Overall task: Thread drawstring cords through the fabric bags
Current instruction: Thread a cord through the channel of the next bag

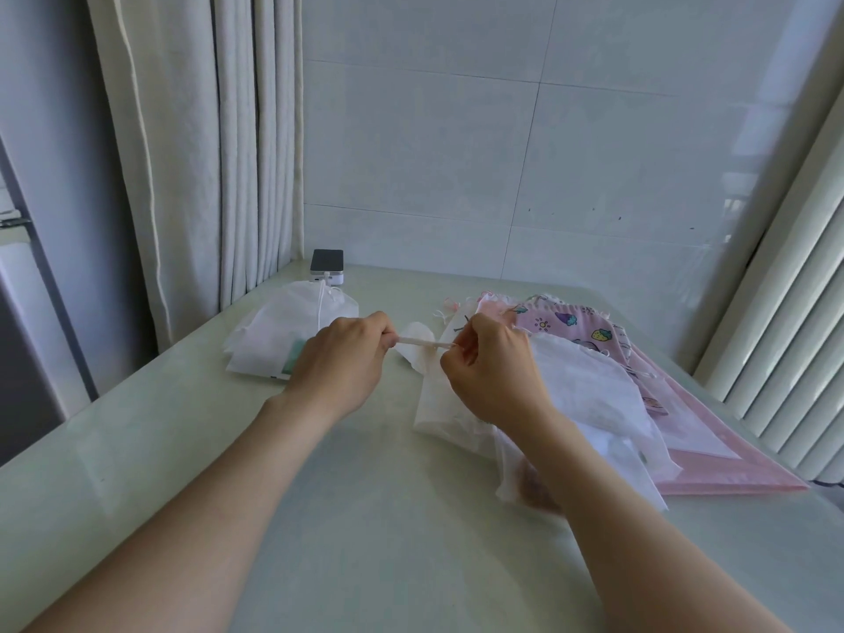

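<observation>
Both bare forearms are reaching in from the bottom corners of the frame and converging toward the centre. The left hand (340, 363) is sitting just left of centre, its back facing up, fingers curling inward while thumb and fingertips are pinching one end of a thin white stick (422, 342). The right hand (493, 372) is hovering just right of centre at much the same height, wrist bending slightly, fingers curling and pinching the stick's other end. The hands are sitting close but apart, joined only by that stick.
</observation>
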Available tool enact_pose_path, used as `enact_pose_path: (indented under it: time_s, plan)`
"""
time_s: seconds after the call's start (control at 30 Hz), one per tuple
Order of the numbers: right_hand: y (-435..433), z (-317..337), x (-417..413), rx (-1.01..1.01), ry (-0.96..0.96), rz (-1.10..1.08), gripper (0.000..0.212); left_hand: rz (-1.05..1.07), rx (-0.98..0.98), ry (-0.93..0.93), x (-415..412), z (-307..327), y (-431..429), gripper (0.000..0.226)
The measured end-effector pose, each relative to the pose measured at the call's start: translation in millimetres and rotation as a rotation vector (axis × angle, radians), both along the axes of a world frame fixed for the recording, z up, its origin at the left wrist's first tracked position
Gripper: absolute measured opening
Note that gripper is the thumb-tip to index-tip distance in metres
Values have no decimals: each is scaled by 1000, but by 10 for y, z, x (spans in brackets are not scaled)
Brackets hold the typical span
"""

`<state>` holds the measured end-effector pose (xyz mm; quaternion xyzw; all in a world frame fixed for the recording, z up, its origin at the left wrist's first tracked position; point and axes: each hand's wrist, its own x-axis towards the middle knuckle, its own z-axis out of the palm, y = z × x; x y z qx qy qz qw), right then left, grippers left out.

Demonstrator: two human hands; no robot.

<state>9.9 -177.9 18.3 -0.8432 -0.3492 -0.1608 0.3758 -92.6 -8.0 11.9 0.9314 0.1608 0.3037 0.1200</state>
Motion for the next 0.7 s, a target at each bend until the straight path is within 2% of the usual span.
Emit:
enact_pose_path:
  time_s: [0.1,0.2,0.27,0.4,0.53,0.7]
  plan:
    - [1,-47,-27,24,8,46,6,-54,85,-54,25,-78,-11,20]
    - [34,-53,-35,73,33,72,6,-206,15,-102,48,-60,-62,40]
    - [52,-61,-42,86,34,99,8,-295,-4,-119,67,-78,-98,41]
    - [38,-59,-56,96,82,153,11,-291,-51,-171,83,-96,-101,22]
    - [43,-31,-73,105,110,111,10,-281,-75,-161,71,-69,-90,8]
    - [-4,36,-96,273,440,118,12,-263,-40,-101,57,-62,-77,11]
